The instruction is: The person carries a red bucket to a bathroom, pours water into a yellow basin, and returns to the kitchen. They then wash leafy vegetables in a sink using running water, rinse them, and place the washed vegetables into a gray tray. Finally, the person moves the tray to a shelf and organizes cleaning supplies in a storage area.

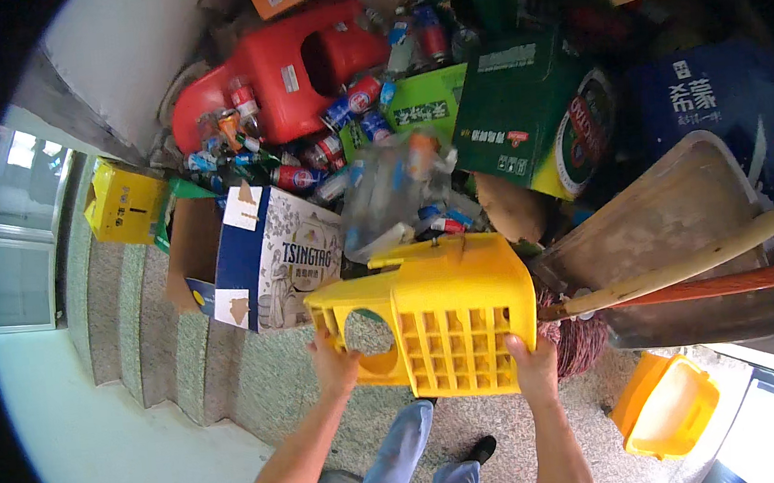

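A yellow plastic mop-bucket wringer [460,325], with a grid of square openings and a large round hole, is held up between both hands. My left hand [334,367] grips its left end, near the round hole. My right hand [533,363] holds the lower right edge beside the grid. Behind the wringer lie a clear bag of empty plastic bottles [389,186] and a Tsingtao beer carton [299,263]. The yellow bucket [671,406] stands apart on the floor at the lower right.
Steps [184,369] descend at the left, with a yellow carton [125,202] on them. A red plastic stool [269,79], cans and a green carton [527,105] are heaped behind. Wooden handles [706,255], a large tray [675,216] and a string mop head [582,345] lie at the right.
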A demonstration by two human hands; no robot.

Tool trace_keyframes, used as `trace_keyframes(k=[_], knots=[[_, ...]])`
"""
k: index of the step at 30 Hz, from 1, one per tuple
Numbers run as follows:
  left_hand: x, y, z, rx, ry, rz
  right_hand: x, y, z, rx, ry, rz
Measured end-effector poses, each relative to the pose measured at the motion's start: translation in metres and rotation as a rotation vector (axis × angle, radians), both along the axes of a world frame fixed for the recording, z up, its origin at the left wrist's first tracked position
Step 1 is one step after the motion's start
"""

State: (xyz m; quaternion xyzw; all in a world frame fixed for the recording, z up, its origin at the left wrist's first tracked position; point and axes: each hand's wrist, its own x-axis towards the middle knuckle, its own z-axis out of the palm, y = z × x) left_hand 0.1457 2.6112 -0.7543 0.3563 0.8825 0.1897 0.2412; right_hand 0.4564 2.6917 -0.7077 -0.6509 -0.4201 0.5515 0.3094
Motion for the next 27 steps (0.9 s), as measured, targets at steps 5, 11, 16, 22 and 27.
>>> trace_keyframes(k=[5,11,16,22,27], knots=[[0.034,-0.034,0.043,0.105,0.078,0.104,0.034,-0.025,0.024,0.000,0.279,-0.060],[0.042,-0.035,0.055,0.081,0.144,0.111,0.036,-0.006,0.020,0.054,0.210,0.030],[0.037,-0.012,0.060,0.040,0.130,-0.001,0.001,-0.025,0.010,0.056,0.173,0.032],[0.170,0.058,0.157,0.152,0.336,-1.282,-0.015,-0.038,-0.021,0.121,-0.040,0.122],[0.169,0.114,0.111,-0.156,0.651,-1.980,-0.030,-0.049,-0.030,0.232,-0.044,0.167]])
